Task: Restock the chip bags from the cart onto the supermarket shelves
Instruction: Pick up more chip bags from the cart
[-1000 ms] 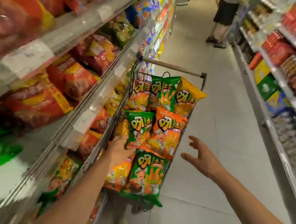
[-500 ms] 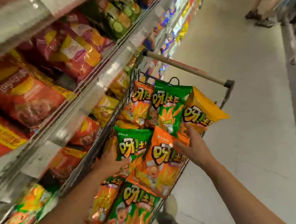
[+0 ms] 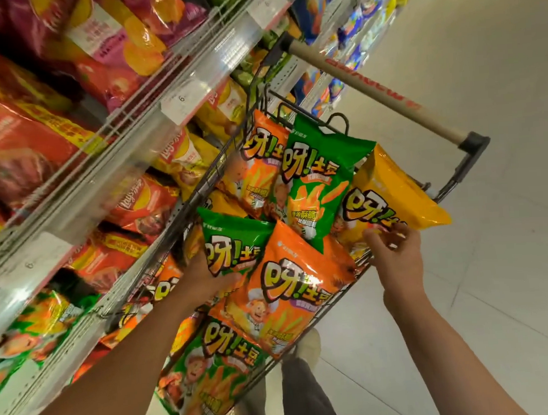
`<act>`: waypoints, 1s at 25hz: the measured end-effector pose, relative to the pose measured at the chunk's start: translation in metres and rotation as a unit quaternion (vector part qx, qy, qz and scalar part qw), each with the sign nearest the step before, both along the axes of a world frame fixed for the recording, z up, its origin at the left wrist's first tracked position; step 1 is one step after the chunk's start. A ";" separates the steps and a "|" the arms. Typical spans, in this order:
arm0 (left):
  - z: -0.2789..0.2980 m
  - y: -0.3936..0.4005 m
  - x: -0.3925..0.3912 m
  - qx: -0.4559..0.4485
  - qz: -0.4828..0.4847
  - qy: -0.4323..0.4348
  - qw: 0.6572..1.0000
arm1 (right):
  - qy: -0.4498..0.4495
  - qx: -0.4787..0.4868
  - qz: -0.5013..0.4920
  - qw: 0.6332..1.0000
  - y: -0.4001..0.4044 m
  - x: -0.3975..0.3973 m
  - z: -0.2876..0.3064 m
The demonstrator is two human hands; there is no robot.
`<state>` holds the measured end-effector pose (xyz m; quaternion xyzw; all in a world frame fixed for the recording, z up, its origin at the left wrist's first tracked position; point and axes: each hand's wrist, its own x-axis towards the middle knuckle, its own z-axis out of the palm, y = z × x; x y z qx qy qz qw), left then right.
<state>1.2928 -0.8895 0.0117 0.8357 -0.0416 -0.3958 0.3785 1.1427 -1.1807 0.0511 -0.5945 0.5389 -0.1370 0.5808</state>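
Presently, the left hand point(image 3: 203, 277) grips a green bag point(image 3: 232, 239), thumb curled across its front, at nine o'clock in the cart point(image 3: 310, 321). At three o'clock, right hand point(image 3: 396, 257) fingers pinch a yellow bag point(image 3: 392, 196). Advisable: lift each straight up, avoiding neighbouring bags.

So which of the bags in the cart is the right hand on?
The yellow bag, the only yellow one on top of the pile, at the cart's handle end. The right hand pinches its lower edge; the left hand holds a green bag.
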 end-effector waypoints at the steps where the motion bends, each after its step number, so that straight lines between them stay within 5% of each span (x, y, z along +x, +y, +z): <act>1: 0.001 0.001 0.000 -0.002 -0.001 0.003 1.000 | -0.011 0.018 -0.030 0.999 0.003 0.003 -0.001; 6: 0.005 0.010 0.000 -0.028 0.011 -0.035 0.999 | -0.143 0.167 -0.181 0.959 -0.011 0.006 -0.004; 8: 0.006 0.012 0.002 -0.015 -0.008 -0.025 1.000 | -0.144 0.125 -0.120 0.974 -0.016 0.004 -0.008; 10: 0.008 0.012 0.003 0.011 -0.025 -0.066 0.997 | -0.094 -0.015 -0.030 0.995 -0.014 0.004 -0.011; 13: 0.013 0.009 0.002 0.019 -0.046 -0.077 0.996 | -0.043 -0.158 0.033 0.986 -0.026 0.009 -0.016; 17: 0.014 0.008 -0.005 -0.012 -0.018 0.025 0.999 | -0.121 0.018 0.119 0.985 -0.050 0.021 -0.016; 19: 0.014 0.007 -0.006 -0.016 -0.022 -0.010 1.000 | -0.100 0.019 0.167 0.981 -0.055 0.019 -0.016; 25: 0.048 0.013 0.004 0.020 -0.016 -0.166 0.986 | -0.153 -0.042 0.074 0.985 -0.053 0.016 0.006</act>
